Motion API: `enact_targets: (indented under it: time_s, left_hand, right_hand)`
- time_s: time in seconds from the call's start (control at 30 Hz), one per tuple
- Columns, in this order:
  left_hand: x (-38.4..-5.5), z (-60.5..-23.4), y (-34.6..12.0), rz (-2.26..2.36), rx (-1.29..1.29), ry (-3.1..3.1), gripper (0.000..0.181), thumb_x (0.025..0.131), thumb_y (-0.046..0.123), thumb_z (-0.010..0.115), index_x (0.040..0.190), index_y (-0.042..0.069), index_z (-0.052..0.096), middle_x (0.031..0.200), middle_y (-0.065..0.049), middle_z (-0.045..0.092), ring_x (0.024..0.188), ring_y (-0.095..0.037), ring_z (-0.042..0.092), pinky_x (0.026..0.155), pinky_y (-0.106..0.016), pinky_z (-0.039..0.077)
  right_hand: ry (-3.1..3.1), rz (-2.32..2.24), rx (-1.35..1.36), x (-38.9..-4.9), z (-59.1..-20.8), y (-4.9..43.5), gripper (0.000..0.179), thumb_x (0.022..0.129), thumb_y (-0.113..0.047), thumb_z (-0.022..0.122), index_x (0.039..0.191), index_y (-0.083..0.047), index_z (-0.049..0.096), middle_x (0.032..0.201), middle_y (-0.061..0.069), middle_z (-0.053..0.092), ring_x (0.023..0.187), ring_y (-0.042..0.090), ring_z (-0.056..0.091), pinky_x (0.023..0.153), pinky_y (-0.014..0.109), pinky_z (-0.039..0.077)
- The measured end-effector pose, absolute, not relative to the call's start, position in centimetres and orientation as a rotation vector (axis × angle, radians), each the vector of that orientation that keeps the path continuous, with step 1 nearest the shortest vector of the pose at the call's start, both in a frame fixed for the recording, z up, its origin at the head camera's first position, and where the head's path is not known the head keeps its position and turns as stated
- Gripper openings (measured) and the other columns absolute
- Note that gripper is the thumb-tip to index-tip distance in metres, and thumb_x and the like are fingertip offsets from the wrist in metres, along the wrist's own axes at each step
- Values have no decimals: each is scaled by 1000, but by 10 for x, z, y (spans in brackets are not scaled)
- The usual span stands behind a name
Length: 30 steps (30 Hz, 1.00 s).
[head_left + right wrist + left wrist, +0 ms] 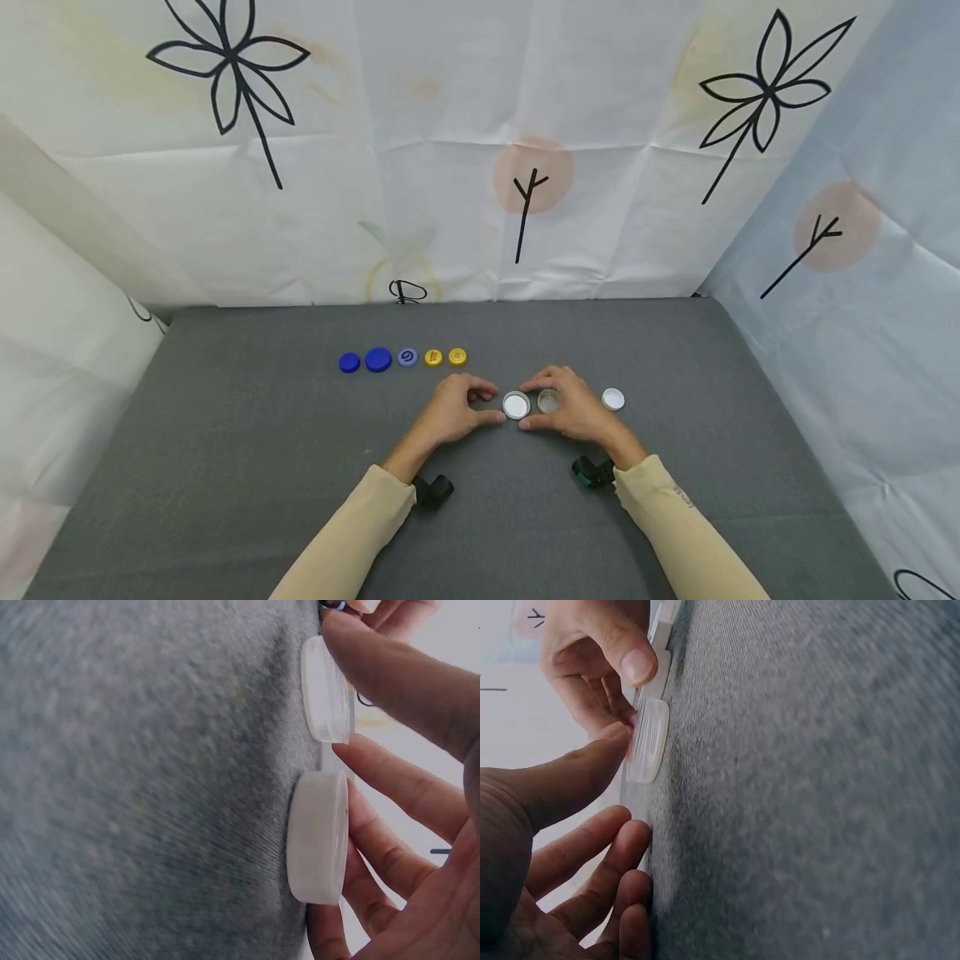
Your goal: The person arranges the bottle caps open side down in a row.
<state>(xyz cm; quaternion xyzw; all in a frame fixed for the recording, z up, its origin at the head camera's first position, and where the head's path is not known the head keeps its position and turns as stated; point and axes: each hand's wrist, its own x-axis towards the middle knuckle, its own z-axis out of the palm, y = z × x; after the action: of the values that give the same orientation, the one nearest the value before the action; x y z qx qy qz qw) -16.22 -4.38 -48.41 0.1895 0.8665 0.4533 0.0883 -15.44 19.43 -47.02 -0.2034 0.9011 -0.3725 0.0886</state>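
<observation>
A white lid with a pale translucent rim lies flat between my two hands. My left hand is to its left, fingers spread, with the thumb tip right at the rim. From the right reaches my right hand, its thumb and index finger held apart at either side of the same lid. Under the right palm sits a second, greyish lid, partly covered by the hand. In the right wrist view the translucent lid stands between thumb and index finger, and a thicker white lid is near the other fingers.
Behind the left hand runs a row of caps: a blue cap, a larger blue cap, a light blue cap and two yellow ones. A white cap lies right of the right hand. Grey cloth covers the table.
</observation>
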Motion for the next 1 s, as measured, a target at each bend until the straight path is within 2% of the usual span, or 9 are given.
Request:
enact_targets:
  time_s: [0.1, 0.37, 0.47, 0.63, 0.8, 1.0]
  left_hand:
    - [-162, -484, -40, 1310, 594, 2607, 34, 80, 21, 89, 108, 4, 77, 93, -2, 70, 89, -18, 60, 83, -38, 49]
    - [-161, -484, -31, 1274, 620, 2682, 24, 79, 19, 89, 98, 7, 80, 84, 0, 66, 81, -16, 57, 78, -35, 43]
    - [-162, -485, -30, 1327, 612, 2658, 23, 81, 17, 88, 99, 7, 79, 85, 0, 69, 82, -16, 60, 78, -33, 46]
    - [-163, -483, -32, 1517, 557, 2522, 23, 82, 12, 86, 102, 4, 77, 91, -2, 74, 85, -15, 66, 79, -32, 53]
    - [-164, -481, -36, 1677, 536, 2371, 23, 84, 7, 84, 104, -1, 74, 91, -6, 73, 81, -12, 67, 75, -28, 54]
    - [-165, -475, -41, 1784, 471, 2213, 20, 89, 5, 79, 107, -2, 73, 94, -9, 72, 83, -15, 68, 73, -27, 55]
  right_hand:
    - [2711, -1082, -615, -153, -471, 192, 42, 78, -24, 90, 115, -10, 76, 114, 7, 62, 113, 32, 50, 100, 63, 30]
    - [2771, -1066, -621, -151, -473, 188, 37, 79, -19, 89, 114, -10, 77, 111, 7, 63, 108, 31, 52, 96, 59, 31]
    - [2774, -1097, -627, -151, -472, 189, 39, 79, -18, 89, 115, -9, 76, 111, 7, 65, 107, 32, 54, 97, 60, 32]
    - [2762, -1187, -657, -152, -468, 189, 41, 79, -17, 88, 117, -9, 75, 112, 5, 70, 108, 30, 59, 97, 56, 42]
    - [2705, -1301, -650, -151, -463, 187, 41, 81, -13, 87, 118, -7, 74, 114, 6, 72, 108, 29, 65, 95, 53, 49]
    - [2599, -1462, -641, -152, -459, 186, 39, 81, -10, 87, 117, -5, 73, 112, 8, 72, 104, 32, 66, 92, 55, 51]
